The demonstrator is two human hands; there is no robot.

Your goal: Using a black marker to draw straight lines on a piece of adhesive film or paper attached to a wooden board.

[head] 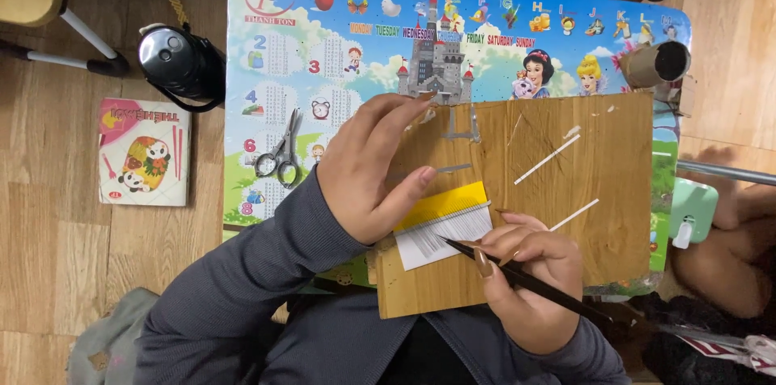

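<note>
My left hand [373, 165] lies flat on a wooden board [566, 183], its fingers pinning down a small piece of paper [444, 222] that is yellow above and white below with fine cut lines. My right hand [527, 268] grips a thin black tool [550, 286] like a pen, with the tip resting on the white part of the paper. Two thin white paper strips [548, 159] lie loose on the board further right.
The board rests on a colourful children's table [339, 45] printed with cartoons. Grey scissors [281, 152] lie left of my hand. A cardboard tube [656, 63] sits at the far right corner. On the wooden floor are a black flask [179, 61] and a booklet [144, 152].
</note>
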